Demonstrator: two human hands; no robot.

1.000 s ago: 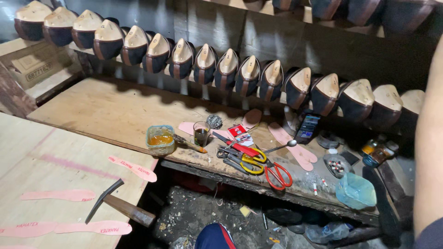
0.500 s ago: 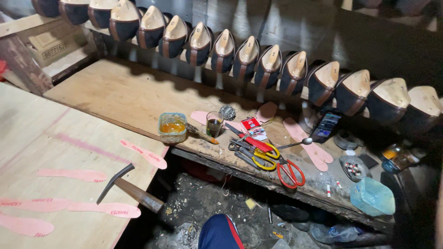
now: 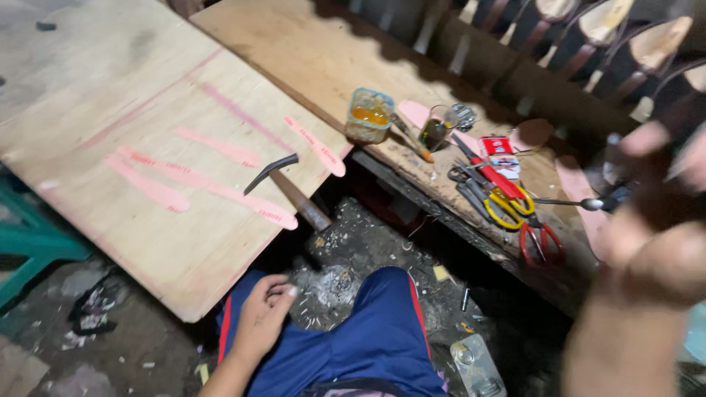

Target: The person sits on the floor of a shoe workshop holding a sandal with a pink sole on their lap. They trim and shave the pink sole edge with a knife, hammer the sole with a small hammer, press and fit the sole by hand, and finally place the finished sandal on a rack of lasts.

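I see the left hand (image 3: 263,317) resting on a blue-trousered thigh (image 3: 368,345), grip loosely curled, empty. The right hand (image 3: 647,257) is raised, blurred, close to the lens, fingers spread, holding nothing that I can make out. Beyond the left hand, a dark-headed wooden-handled hammer (image 3: 288,187) lies on the pale plywood surface (image 3: 132,88) among pink insole strips (image 3: 220,192). Farther off lie yellow-handled scissors (image 3: 507,206).
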